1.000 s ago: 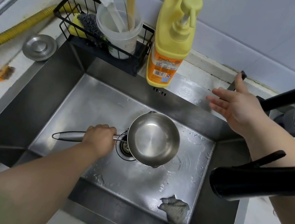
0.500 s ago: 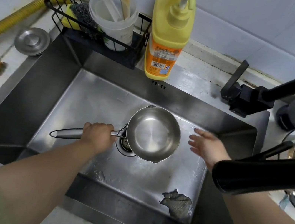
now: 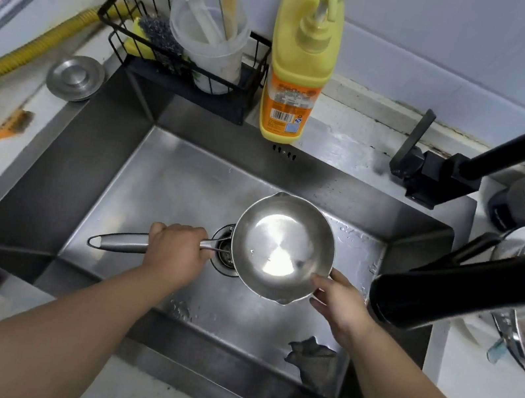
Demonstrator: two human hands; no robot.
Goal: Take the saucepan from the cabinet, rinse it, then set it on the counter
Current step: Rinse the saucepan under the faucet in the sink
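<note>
Right hand (image 3: 342, 304) now at saucepan (image 3: 282, 247) rim (fingertips hidden).

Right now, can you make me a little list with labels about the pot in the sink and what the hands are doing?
pot: shiny saucepan, held over the sink drain, open side up
left hand: left hand grips the pot's long handle
right hand: right hand touches the pot's rim on the near right side; how tight that grip is, I cannot tell
sink: steel sink, a few water drops, a grey rag in its near right corner
soap: yellow soap bottle on the back ledge
tap: black faucet, no water seen running
</note>
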